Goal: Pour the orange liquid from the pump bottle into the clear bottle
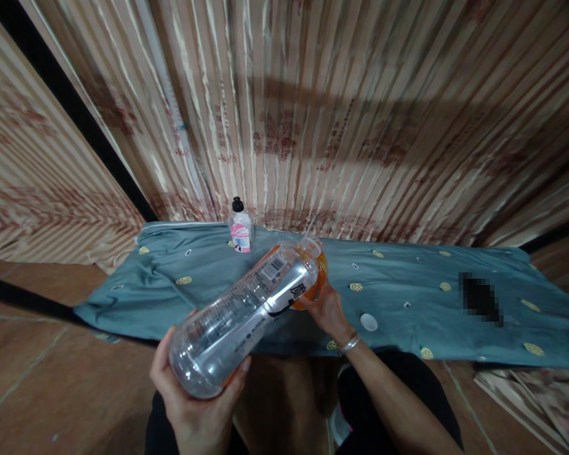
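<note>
My left hand [194, 398] grips the base of a large clear plastic bottle [241, 313], which lies tilted with its neck pointing away from me. The bottle carries an orange label with a barcode. My right hand [326, 309] holds an orange container [317, 278] at the bottle's mouth, and a thin straw or tube [308, 226] rises from there. I wear a silver bracelet on the right wrist. A small white cap [368, 322] lies on the teal cloth [408, 303] just right of my right hand.
A small clear bottle with a black top and pink label [240, 229] stands at the far edge of the cloth. Striped curtains [336, 107] hang behind. A blurred dark patch [480, 298] sits at the right. Brown tiled floor [42, 373] lies to the left.
</note>
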{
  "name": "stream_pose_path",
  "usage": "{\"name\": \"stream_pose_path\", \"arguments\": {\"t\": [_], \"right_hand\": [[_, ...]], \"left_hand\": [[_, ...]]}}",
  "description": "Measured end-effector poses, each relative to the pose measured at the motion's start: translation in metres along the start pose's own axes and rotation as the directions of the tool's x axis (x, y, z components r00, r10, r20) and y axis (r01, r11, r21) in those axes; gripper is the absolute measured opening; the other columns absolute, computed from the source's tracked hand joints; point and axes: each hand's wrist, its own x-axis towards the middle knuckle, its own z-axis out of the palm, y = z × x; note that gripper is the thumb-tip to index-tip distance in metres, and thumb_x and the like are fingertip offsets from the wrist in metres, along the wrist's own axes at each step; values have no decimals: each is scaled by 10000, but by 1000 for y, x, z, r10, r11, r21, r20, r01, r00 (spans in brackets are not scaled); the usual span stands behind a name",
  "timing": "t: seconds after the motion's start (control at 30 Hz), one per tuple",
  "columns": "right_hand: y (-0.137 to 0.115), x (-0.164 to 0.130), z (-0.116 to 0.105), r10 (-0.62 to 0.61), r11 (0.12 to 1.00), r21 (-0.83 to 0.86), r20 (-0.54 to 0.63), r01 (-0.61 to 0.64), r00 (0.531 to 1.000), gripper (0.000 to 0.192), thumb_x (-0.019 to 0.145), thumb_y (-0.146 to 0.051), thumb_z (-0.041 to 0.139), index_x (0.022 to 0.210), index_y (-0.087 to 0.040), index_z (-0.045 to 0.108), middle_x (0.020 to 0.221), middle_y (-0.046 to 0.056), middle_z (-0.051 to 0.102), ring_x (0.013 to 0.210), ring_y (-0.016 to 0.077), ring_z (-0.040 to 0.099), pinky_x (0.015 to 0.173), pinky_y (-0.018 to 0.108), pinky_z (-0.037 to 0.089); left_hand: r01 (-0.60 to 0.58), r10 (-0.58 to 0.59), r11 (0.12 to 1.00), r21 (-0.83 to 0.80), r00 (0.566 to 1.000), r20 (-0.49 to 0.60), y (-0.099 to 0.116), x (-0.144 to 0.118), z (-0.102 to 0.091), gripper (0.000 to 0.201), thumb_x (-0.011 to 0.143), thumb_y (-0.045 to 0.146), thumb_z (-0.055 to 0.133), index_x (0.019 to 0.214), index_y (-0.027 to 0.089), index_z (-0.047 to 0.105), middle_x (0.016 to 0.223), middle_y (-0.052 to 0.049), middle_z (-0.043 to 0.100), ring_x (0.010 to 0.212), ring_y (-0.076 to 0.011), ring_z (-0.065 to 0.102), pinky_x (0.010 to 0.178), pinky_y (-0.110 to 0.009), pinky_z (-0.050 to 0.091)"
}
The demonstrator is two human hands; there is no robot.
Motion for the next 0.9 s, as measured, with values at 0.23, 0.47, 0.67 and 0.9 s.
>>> {"name": "stream_pose_path", "arguments": {"t": [0.23,0.47,0.67,0.9], "right_hand": [[-6,1,-1,4,999,40,17,-5,1000,718,847,-474,773,1467,-180,560,1301,168,778,1182,365,772,988,489,633],[-8,0,-1,8,998,67,19,-9,1000,679,848,-455,775,1439,-185,578,1289,152,786,1158,341,783,988,461,639],[-6,0,0,19,999,25,14,-19,1000,720,845,-495,787,1461,-198,564,1277,149,791,1147,356,786,955,469,651],[-5,1,2,12,1000,10,-4,-12,1000,693,844,-466,800,1442,-195,577,1258,150,797,1122,345,795,954,466,657]], "left_hand": [[-103,99,992,78,994,53,-2,1,-4,1105,647,236,996,1605,237,444,1454,-148,637,1250,-285,702,982,-360,625],[-98,94,993,72,994,50,-2,4,-4,1106,612,239,1010,1577,218,469,1436,-153,645,1231,-284,708,954,-350,633],[64,-63,998,22,998,-3,-1,3,-4,1095,521,244,1032,1482,197,511,1391,-155,658,1217,-314,706,956,-391,627],[57,-57,998,39,998,-7,2,5,-3,1077,520,265,1025,1462,185,508,1388,-168,649,1237,-351,700,1004,-458,611]]}}
